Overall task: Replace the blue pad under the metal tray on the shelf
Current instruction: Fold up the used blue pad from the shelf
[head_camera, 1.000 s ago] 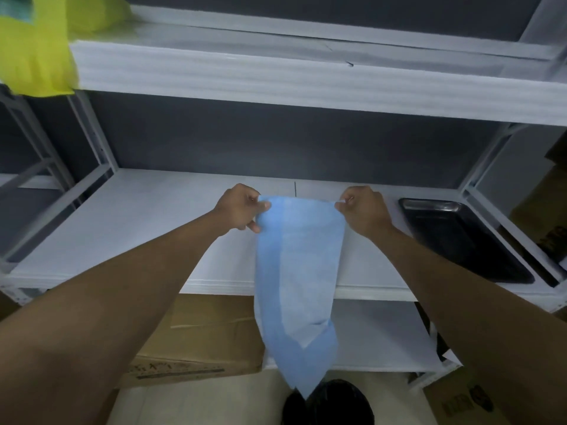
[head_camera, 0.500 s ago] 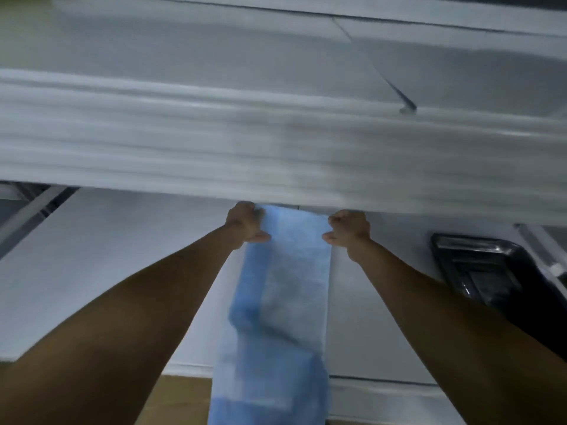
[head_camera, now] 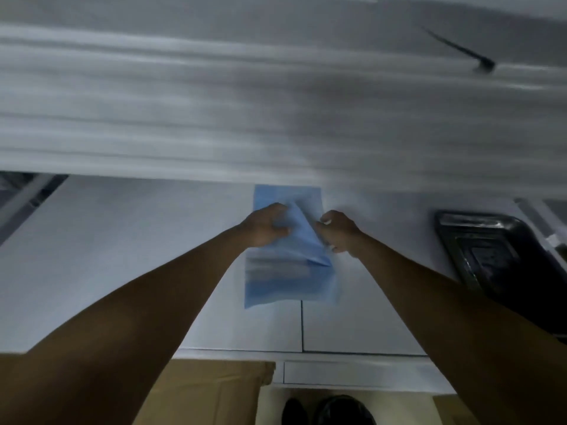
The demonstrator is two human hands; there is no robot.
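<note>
The white shelf (head_camera: 122,271) carries the metal tray (head_camera: 503,259) at 3 o'clock. The blue pad (head_camera: 288,280) lies flat at centre, well apart from the tray. The left hand (head_camera: 265,227) and right hand (head_camera: 339,230) each pinch a raised fold at its 12 o'clock end.

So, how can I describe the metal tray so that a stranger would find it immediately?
Look at the white shelf below the blurred upper board. At its far right end lies the metal tray, beyond the right hand. It is the only dark, shiny thing there; the blue pad in the middle is soft and pale.
</note>
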